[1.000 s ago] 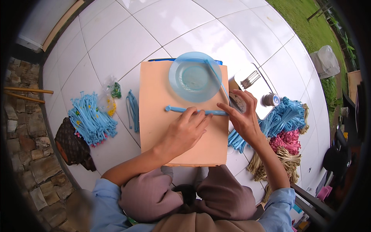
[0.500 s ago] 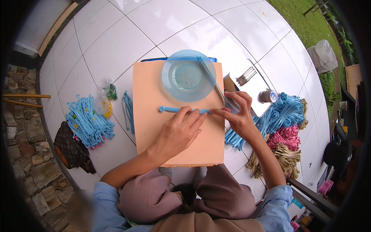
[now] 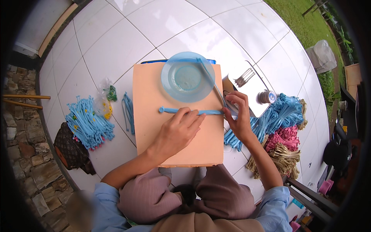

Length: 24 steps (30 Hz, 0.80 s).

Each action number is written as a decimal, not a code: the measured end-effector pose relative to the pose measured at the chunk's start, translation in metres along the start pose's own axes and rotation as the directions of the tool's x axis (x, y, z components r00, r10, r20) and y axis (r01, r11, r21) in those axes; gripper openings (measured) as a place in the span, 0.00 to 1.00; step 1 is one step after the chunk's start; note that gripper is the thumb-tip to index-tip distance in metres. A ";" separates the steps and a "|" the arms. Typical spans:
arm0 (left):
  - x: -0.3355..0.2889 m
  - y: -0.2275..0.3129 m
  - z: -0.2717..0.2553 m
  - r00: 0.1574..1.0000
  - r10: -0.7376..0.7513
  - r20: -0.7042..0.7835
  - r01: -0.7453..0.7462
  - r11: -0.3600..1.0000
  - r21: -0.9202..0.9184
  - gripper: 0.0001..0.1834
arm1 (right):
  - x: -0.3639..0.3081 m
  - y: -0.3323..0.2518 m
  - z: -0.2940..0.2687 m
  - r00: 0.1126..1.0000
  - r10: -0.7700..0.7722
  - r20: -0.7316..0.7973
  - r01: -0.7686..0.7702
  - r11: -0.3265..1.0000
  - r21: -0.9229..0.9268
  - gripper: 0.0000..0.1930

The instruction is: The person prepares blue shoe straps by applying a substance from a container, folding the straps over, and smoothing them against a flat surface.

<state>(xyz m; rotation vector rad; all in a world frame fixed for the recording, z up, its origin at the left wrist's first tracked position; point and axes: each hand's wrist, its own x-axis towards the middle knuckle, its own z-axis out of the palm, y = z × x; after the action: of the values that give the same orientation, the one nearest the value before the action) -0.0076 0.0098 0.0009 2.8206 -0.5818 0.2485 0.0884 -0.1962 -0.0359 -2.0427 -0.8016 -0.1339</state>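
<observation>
A narrow blue strip point(image 3: 211, 112) with a round knob at its left end lies across the peach-coloured board point(image 3: 174, 150). My left hand point(image 3: 181, 129) rests over the middle of the strip, its bent fingers holding it down. At the right edge of the board, the thumb and a finger of my right hand point(image 3: 238, 118) pinch the strip's far end; the other fingers curl above. Just beyond the strip stands a translucent blue bowl point(image 3: 170, 83). A long thin blue piece point(image 3: 210, 75) slants over the bowl's right side, down toward my right hand.
Blue knobbed strips point(image 3: 89, 123) are heaped on the left, near a plastic bag point(image 3: 103, 98) and brown bag point(image 3: 71, 149). At right, a white tray point(image 3: 249, 92) carries a spool point(image 3: 266, 97) and metal pieces point(image 3: 244, 77); blue, pink point(image 3: 284, 138) and tan bundles point(image 3: 286, 156) lie below.
My right hand has slid right along the blue strip, from beside my left fingers to the board's edge, baring more of the strip. My left hand stays nearly in place.
</observation>
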 end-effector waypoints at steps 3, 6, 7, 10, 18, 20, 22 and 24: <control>-0.006 -0.011 0.012 0.992 -0.028 -0.121 0.012 0.991 -0.133 0.22 | -0.008 -0.004 0.005 0.965 0.255 0.057 -0.260 0.956 0.138 0.21; -0.007 -0.015 0.012 0.974 -0.103 -0.201 0.077 0.989 -0.130 0.21 | -0.009 -0.009 0.011 0.930 0.367 0.025 -0.358 0.888 0.288 0.19; -0.007 -0.014 0.010 0.981 -0.083 -0.177 0.071 0.995 -0.076 0.21 | -0.012 -0.008 0.014 0.891 0.453 -0.014 -0.413 0.825 0.386 0.19; -0.004 -0.013 0.005 0.982 -0.004 -0.189 -0.003 0.999 -0.040 0.22 | -0.024 -0.002 0.008 0.802 0.596 -0.039 -0.480 0.682 0.552 0.19; 0.012 0.012 -0.030 0.943 0.151 -0.296 -0.227 0.943 -0.244 0.22 | -0.060 -0.027 -0.029 0.687 0.725 -0.053 -0.369 0.411 0.834 0.19; 0.015 0.018 -0.050 0.913 0.181 -0.365 -0.317 0.879 -0.357 0.17 | -0.059 -0.043 -0.039 0.709 0.698 -0.102 -0.307 0.435 0.847 0.19; 0.020 0.028 -0.071 0.894 0.154 -0.421 -0.334 0.855 -0.396 0.15 | -0.058 -0.062 -0.051 0.747 0.659 -0.089 -0.260 0.413 0.873 0.20; 0.025 0.042 -0.095 0.867 0.127 -0.482 -0.361 0.827 -0.431 0.13 | -0.055 -0.079 -0.062 0.773 0.623 -0.120 -0.199 0.418 0.887 0.19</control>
<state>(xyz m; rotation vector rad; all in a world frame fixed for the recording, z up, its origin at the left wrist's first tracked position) -0.0126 -0.0104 0.1053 2.0744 -0.7756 0.6522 0.0116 -0.2424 0.0350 -1.1077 0.0447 0.0872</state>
